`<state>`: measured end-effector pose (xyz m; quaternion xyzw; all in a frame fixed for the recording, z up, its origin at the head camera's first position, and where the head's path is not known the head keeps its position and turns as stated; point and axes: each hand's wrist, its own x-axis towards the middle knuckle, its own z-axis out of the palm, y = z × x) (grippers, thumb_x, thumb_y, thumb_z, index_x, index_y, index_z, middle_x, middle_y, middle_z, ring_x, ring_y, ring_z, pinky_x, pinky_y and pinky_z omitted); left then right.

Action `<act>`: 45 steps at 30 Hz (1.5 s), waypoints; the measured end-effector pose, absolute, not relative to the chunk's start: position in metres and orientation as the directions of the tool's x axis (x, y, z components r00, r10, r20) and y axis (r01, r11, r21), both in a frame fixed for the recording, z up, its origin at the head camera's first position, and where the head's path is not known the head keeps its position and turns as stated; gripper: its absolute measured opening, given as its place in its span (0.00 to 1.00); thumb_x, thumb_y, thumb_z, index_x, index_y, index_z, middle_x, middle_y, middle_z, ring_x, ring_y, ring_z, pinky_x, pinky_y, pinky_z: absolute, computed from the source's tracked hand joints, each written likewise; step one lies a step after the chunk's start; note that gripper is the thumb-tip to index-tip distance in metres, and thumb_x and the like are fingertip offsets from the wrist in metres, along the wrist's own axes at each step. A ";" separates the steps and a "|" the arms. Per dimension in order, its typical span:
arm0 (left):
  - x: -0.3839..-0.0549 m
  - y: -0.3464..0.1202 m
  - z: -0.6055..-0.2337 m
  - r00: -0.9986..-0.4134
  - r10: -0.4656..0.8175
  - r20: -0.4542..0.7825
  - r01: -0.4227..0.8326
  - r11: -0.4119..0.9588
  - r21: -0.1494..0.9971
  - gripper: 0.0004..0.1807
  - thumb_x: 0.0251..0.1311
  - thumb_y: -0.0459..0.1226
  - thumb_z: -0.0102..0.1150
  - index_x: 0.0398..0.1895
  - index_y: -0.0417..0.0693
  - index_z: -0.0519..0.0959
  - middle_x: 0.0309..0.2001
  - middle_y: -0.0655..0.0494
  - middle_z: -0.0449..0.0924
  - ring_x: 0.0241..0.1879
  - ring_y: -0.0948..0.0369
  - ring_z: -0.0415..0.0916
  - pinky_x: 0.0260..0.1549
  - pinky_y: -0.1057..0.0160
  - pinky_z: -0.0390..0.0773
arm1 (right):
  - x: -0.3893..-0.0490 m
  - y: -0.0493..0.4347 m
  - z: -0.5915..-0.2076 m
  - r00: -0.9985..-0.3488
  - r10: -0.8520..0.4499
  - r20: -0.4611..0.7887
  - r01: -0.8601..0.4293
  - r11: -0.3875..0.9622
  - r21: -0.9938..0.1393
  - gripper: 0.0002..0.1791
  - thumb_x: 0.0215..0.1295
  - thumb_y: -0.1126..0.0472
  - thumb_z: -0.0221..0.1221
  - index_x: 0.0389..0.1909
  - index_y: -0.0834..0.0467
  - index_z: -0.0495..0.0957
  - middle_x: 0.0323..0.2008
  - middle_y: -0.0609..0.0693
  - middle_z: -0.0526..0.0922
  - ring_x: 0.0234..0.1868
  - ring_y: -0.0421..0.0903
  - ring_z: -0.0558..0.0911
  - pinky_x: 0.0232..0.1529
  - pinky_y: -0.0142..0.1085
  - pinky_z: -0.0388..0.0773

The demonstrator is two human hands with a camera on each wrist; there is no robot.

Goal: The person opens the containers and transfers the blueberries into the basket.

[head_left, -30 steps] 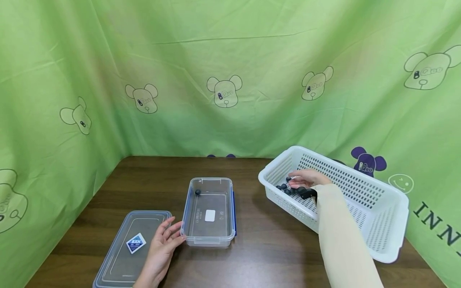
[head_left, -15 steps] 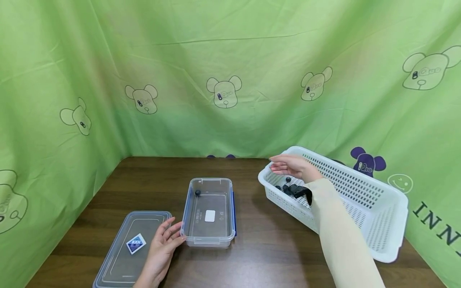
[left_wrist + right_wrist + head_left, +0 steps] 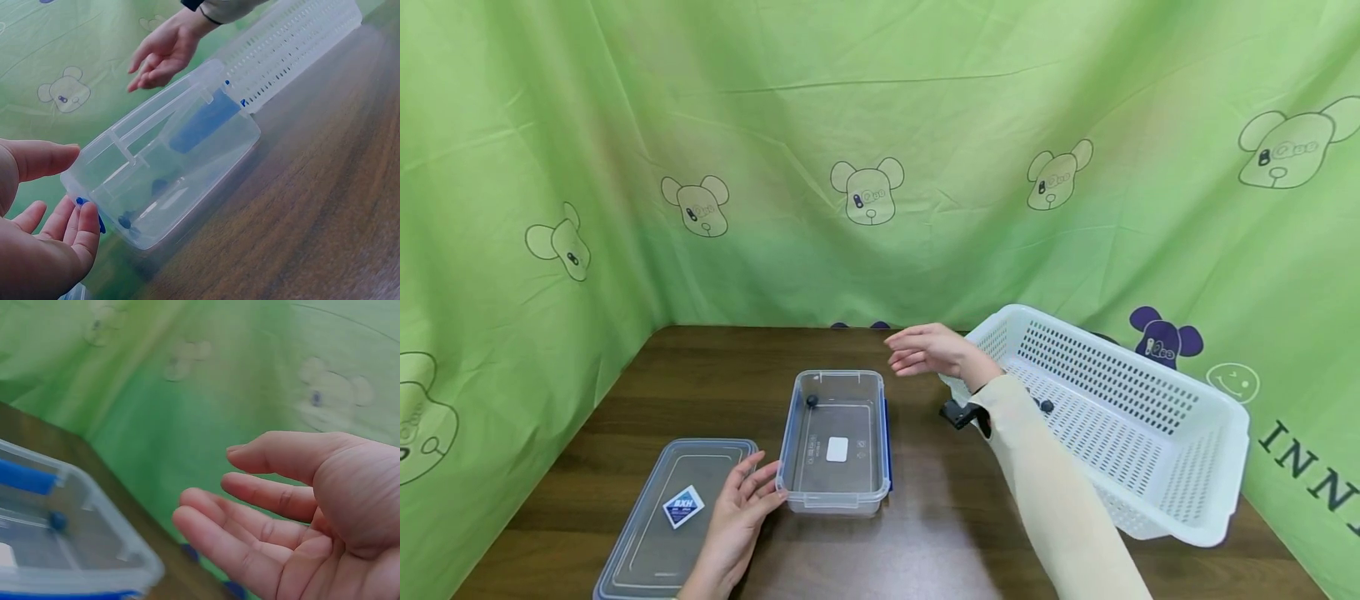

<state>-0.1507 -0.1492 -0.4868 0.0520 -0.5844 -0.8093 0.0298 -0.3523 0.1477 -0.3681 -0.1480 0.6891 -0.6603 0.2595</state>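
Note:
My left hand (image 3: 739, 521) holds the near left corner of a clear plastic food container (image 3: 872, 500). In the left wrist view its thumb lies at the rim, its bent fingers by a blue clip (image 3: 87, 201). One small dark-blue ball, like a blueberry (image 3: 812, 402), lies at the container's far left inside. My right hand (image 3: 928, 350) hovers beyond the container's far right corner, left of a white perforated basket (image 3: 1097, 346). In the right wrist view its fingers are loosely bent, thumb apart, with nothing visible between them. The sleeve hides part of the basket.
The container's lid (image 3: 647, 542), with a blue-and-white label, lies on the brown wooden table (image 3: 730, 367) at the left, partly under the left forearm. A dark ball (image 3: 1047, 407) shows in the basket. A green printed curtain (image 3: 865, 100) hangs behind.
My right hand has risen from among the dark balls in the basket and moved left past its edge towards the container. My left hand and the container have stayed put.

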 end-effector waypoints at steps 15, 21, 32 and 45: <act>-0.152 -0.145 -0.488 -0.995 -0.092 -0.048 -0.015 -0.327 0.945 0.38 0.56 0.19 0.58 0.69 0.32 0.54 0.51 0.53 0.77 0.46 0.62 0.77 0.46 0.68 0.79 | -0.340 0.061 -0.413 -0.738 -0.582 -0.341 0.257 0.225 -0.940 0.22 0.73 0.68 0.52 0.61 0.78 0.68 0.42 0.70 0.83 0.34 0.50 0.86 0.49 0.48 0.82; -0.151 -0.146 -0.488 -0.994 -0.094 -0.051 -0.017 -0.327 0.945 0.36 0.57 0.19 0.58 0.68 0.34 0.56 0.51 0.53 0.77 0.47 0.61 0.76 0.46 0.67 0.79 | -0.336 0.042 -0.422 -0.753 -0.556 -0.352 0.253 0.249 -0.935 0.22 0.72 0.69 0.53 0.63 0.76 0.68 0.51 0.75 0.78 0.49 0.62 0.83 0.50 0.47 0.81; -0.149 -0.146 -0.490 -0.994 -0.091 -0.053 -0.020 -0.334 0.942 0.36 0.57 0.18 0.57 0.68 0.35 0.56 0.50 0.54 0.77 0.47 0.60 0.77 0.46 0.66 0.80 | -0.338 0.027 -0.443 -0.771 -0.497 -0.398 0.298 0.271 -0.915 0.24 0.73 0.69 0.49 0.66 0.75 0.62 0.51 0.70 0.78 0.54 0.60 0.80 0.57 0.49 0.76; -0.149 -0.149 -0.487 -0.996 -0.076 -0.037 -0.011 -0.318 0.948 0.43 0.56 0.17 0.57 0.73 0.33 0.49 0.52 0.55 0.78 0.48 0.64 0.78 0.45 0.67 0.80 | -0.331 0.011 -0.445 -0.728 -0.543 -0.418 0.277 0.324 -0.905 0.20 0.70 0.74 0.52 0.61 0.77 0.68 0.32 0.59 0.81 0.34 0.47 0.82 0.50 0.45 0.81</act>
